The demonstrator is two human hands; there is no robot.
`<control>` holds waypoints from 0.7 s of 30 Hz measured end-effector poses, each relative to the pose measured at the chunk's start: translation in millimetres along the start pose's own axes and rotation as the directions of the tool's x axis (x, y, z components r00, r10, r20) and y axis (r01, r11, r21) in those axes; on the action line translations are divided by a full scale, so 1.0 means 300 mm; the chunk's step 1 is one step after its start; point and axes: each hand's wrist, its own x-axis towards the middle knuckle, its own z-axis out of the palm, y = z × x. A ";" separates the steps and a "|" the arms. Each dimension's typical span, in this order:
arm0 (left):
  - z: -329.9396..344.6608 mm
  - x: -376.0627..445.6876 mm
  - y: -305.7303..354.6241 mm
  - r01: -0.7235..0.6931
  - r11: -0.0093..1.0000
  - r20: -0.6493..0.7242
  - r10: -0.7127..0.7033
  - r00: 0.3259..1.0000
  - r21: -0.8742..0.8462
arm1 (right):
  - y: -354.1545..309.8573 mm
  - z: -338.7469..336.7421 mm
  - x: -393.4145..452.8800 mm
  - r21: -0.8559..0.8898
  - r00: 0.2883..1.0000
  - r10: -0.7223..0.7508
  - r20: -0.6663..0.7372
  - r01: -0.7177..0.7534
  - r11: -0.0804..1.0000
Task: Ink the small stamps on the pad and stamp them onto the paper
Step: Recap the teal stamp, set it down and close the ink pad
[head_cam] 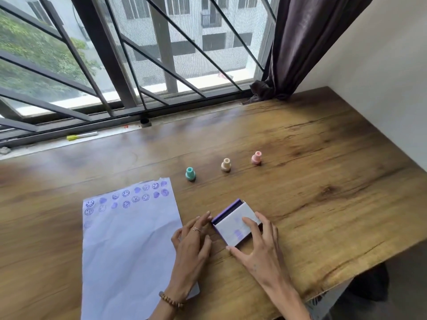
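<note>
Both hands lay low over the wooden desk (300, 181), nearest the camera. Left hand (191, 248), with a ring and a bead bracelet, rested at the left edge of the ink pad (236, 224), fingers loosely spread, their tips touching the pad's near-left side, clamped on nothing. Right hand (256, 248) lay on the pad, fingers splayed: fingertips on the pale lid, thumb at its near corner. That lid sat partly slid over a purple base, a dark strip showing at the far edge. Left of the pad lay the paper (129, 245), rows of purple smiley and blob prints across its top, with the left wrist over its right edge. Beyond the pad three small stamps stood upright, well apart: teal stamp (190, 174), cream stamp (226, 165), pink stamp (256, 157). Far left of the pad, on the sill, lay a yellow-capped marker (80, 136).
</note>
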 end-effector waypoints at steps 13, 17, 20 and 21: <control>0.004 0.001 0.001 0.007 1.000 -0.011 -0.007 1.000 0.018 | 0.004 0.009 0.003 0.018 1.000 0.008 -0.019 -0.007 1.000; 0.001 -0.001 -0.002 0.015 1.000 -0.007 -0.015 1.000 0.019 | 0.004 0.010 0.006 0.018 1.000 0.009 -0.021 -0.008 1.000; 0.002 0.000 -0.002 0.010 1.000 -0.008 -0.010 1.000 0.023 | 0.005 0.011 0.008 0.014 1.000 0.018 -0.015 -0.017 1.000; 0.003 0.000 -0.003 0.007 1.000 -0.010 -0.006 1.000 0.030 | 0.006 0.012 0.008 0.013 1.000 0.017 -0.014 -0.017 1.000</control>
